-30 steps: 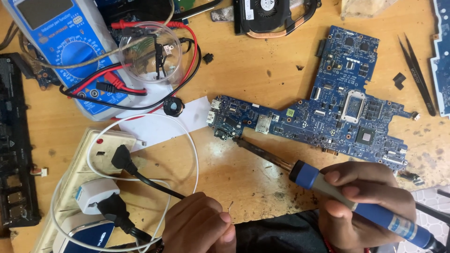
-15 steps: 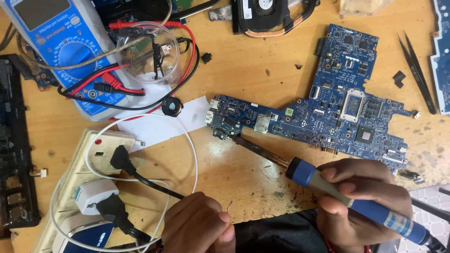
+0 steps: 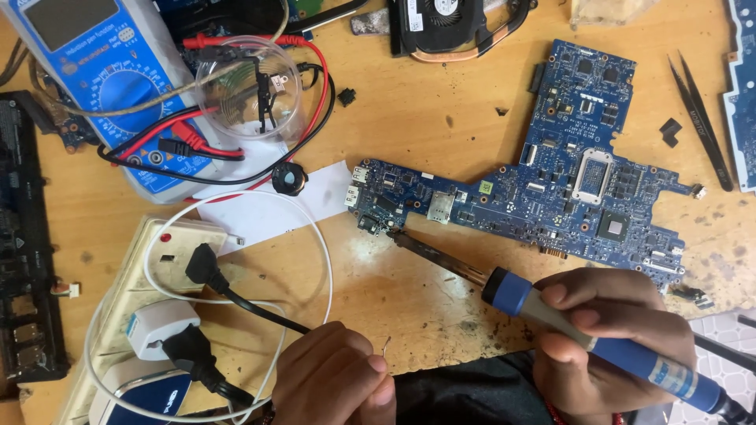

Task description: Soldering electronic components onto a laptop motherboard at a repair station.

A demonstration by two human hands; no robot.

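A: How does the right hand (image 3: 610,338) sit?

B: Low at the right of the view, fingers wrapped round the blue handle of a soldering iron (image 3: 551,315), thumb on top. The iron slants up and to the left, and its dark tip reaches the lower left edge of the blue circuit board (image 3: 551,197), by the connectors there.

A: And the left hand (image 3: 335,378)?

B: At the bottom edge, curled into a loose fist, thumb and forefinger pinching a thin piece of wire (image 3: 386,345) that pokes up just above the fingertips. It stays well short of the board, on the wooden table (image 3: 441,94).

A: Where does the board lie relative to the hands?

B: Flat on the table, above the right hand and up to the right of the left one.

A: What lies around them?

B: Left of the left hand, a cream power strip (image 3: 134,291) with black plugs and a white cable looped over it. Further up, a blue multimeter (image 3: 94,71) with red and black leads, and a clear plastic cup (image 3: 248,86). Black tweezers (image 3: 701,122) lie at the far right, a cooling fan (image 3: 445,20) at the top.
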